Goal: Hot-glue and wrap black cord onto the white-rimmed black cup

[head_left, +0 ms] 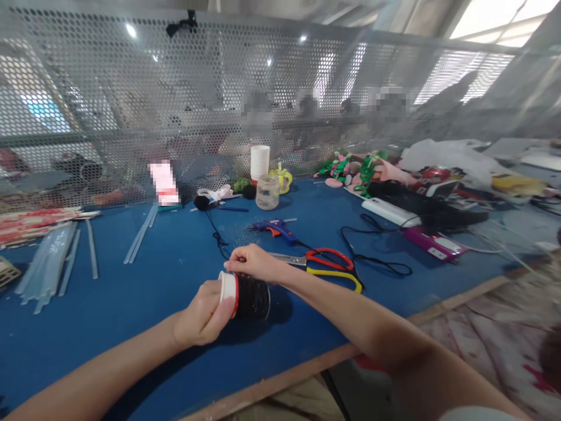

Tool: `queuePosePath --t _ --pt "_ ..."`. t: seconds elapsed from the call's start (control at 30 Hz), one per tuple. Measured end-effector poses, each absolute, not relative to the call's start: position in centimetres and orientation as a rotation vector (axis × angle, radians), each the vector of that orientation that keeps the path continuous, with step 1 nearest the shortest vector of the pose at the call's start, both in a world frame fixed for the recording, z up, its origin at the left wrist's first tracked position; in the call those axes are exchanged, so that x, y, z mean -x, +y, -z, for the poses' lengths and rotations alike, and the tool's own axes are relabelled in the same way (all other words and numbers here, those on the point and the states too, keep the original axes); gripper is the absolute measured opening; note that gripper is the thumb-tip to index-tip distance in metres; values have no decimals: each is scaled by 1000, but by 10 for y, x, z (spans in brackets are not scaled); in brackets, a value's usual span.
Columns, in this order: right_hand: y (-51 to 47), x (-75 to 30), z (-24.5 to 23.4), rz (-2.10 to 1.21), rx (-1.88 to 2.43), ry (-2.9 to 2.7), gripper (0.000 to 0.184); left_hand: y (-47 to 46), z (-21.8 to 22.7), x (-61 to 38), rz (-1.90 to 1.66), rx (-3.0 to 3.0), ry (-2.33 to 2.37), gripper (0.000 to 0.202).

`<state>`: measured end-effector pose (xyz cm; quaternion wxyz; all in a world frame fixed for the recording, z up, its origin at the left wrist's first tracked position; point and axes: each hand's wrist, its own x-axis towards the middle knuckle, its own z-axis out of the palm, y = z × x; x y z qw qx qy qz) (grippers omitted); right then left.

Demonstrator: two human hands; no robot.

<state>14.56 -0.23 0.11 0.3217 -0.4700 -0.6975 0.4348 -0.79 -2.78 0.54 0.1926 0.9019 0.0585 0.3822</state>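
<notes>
A small cup [250, 297], white at the rim with a red band and a black covering over its body, lies on its side just above the blue table [144, 292]. My left hand [202, 316] is closed around its rim end. My right hand [253, 262] is curled over the top edge of the cup, fingers pinched at the rim. Scissors [326, 263] with red and yellow handles lie just right of my right hand, and a blue glue gun [278, 230] rests behind them.
Clear glue sticks [48, 263] lie at the left. A stack of white cups [259, 162] and a clear jar [267, 192] stand near the perforated metal screen [175, 88]. Black cord [372, 257], a white power strip [391, 211] and craft clutter fill the right.
</notes>
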Motion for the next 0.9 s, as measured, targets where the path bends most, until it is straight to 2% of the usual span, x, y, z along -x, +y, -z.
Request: queuePosePath --t 0.47,0.73,0.9 --pt "1 -144 5 -1116 1331 -1920 21 -21 -6 10 -950 -2683 195 27" --pt "1 -142 5 -1039 1393 -1903 13 -15 -6 13 -716 -2680 302 27" --pt "5 -148 1 -995 1420 -1887 22 -11 -18 15 -461 -2594 407 24"
